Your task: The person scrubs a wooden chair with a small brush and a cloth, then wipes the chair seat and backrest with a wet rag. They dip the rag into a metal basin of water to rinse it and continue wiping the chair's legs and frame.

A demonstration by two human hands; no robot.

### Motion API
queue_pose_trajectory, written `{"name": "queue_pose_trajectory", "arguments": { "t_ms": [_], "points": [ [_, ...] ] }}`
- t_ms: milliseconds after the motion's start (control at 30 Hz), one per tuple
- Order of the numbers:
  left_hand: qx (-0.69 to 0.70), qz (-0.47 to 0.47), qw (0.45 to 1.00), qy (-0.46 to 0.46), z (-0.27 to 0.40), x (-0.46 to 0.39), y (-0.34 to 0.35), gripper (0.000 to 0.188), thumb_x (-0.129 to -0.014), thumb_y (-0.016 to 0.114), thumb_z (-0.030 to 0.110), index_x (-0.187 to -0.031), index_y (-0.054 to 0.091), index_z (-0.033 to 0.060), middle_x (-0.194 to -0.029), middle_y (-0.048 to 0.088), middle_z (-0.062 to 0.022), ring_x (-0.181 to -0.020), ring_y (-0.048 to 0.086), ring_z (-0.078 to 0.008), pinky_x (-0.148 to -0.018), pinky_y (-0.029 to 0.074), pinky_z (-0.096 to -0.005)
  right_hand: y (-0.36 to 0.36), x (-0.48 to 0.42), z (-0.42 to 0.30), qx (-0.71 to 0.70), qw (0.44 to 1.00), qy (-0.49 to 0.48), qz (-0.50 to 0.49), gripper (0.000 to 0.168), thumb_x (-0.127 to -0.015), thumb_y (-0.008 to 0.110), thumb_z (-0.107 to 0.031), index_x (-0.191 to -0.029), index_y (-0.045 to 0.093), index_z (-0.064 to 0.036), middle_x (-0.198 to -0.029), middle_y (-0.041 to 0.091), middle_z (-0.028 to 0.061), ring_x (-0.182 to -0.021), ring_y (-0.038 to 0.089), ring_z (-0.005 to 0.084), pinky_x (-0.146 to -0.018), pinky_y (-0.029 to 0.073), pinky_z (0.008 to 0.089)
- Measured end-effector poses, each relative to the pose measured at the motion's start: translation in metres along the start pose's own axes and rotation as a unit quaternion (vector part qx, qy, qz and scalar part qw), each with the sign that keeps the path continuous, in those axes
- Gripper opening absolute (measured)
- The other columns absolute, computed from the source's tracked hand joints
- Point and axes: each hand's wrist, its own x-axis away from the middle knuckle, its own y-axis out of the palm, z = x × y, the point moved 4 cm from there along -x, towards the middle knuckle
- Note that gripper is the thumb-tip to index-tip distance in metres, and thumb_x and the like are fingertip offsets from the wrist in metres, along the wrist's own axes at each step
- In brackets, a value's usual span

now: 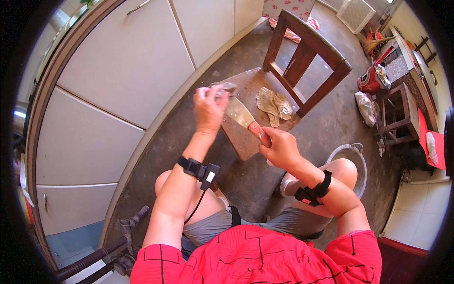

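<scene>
My right hand (282,146) grips the red, riveted handle of what looks like a putty knife (241,113). Its broad, dull metal blade points up and left, over the wooden seat (244,143) of a chair. At the blade's far end, my left hand (212,108) holds a crumpled greyish wad (227,88), perhaps a rag or scouring pad; motion blur hides its kind. The wad and fingers partly cover the blade tip. A stained, crumpled cloth (273,103) lies on the seat, right of the blade.
The chair's backrest (312,46) rises behind the seat. White cabinet doors (124,64) line the left. By my right knee stands a metal bucket (361,170). Farther right are a wooden stool (399,110), a plastic bag (366,108), a red bin (370,80) and a straw broom (372,44).
</scene>
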Motion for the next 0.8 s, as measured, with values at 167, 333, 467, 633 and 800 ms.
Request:
{"name": "queue_pose_trajectory", "arguments": {
  "t_ms": [167,333,467,633,800],
  "points": [
    [0.055,0.041,0.984,-0.163,-0.045,-0.007,-0.019,0.019,-0.083,0.065,0.027,-0.092,0.068,0.0102,-0.084,0.058,-0.013,-0.078,0.058,-0.0282,-0.071,0.048,-0.0374,-0.017,-0.009,-0.004,0.007,0.998,-0.001,0.067,0.029,-0.071,0.061,-0.013,-0.099,0.061,-0.006,-0.075,0.059,0.0161,-0.068,0.059,0.0343,-0.062,0.047,0.0375],
    [0.267,-0.058,0.951,-0.146,-0.016,0.0,-0.015,0.017,-0.084,0.064,0.02,-0.095,0.069,0.0079,-0.088,0.059,-0.0089,-0.083,0.058,-0.0203,-0.079,0.047,-0.0305,-0.011,-0.008,-0.004,0.007,0.998,0.016,0.059,0.029,-0.073,0.06,-0.015,-0.102,0.06,-0.007,-0.084,0.063,0.0161,-0.078,0.061,0.035,-0.067,0.048,0.0425],
    [0.465,-0.201,0.821,-0.263,0.013,0.021,0.002,0.016,-0.085,0.063,0.018,-0.09,0.065,0.0022,-0.084,0.06,-0.0007,-0.08,0.055,-0.009,-0.075,0.044,-0.0235,-0.008,-0.009,-0.003,0.03,0.997,-0.001,0.074,0.028,-0.074,0.06,-0.015,-0.101,0.059,-0.008,-0.085,0.063,0.0143,-0.078,0.062,0.033,-0.065,0.049,0.0412],
    [0.513,-0.226,0.748,-0.356,0.025,0.022,0.004,0.016,-0.085,0.063,0.017,-0.074,0.059,0.0056,-0.068,0.055,0.001,-0.06,0.051,-0.007,-0.054,0.042,-0.0233,-0.008,-0.008,-0.009,0.075,0.987,-0.079,0.119,0.026,-0.075,0.061,-0.013,-0.1,0.058,-0.007,-0.083,0.063,0.0118,-0.075,0.062,0.0301,-0.063,0.05,0.0384],
    [0.482,-0.225,0.755,-0.384,0.027,0.022,0.001,0.017,-0.084,0.063,0.019,-0.077,0.057,0.0046,-0.064,0.054,-0.0017,-0.051,0.051,-0.0088,-0.041,0.041,-0.026,-0.006,-0.009,-0.008,0.125,0.977,-0.116,0.127,0.025,-0.076,0.06,-0.012,-0.1,0.055,-0.007,-0.078,0.061,0.0109,-0.072,0.062,0.0286,-0.06,0.049,0.0382]
  ]
}}
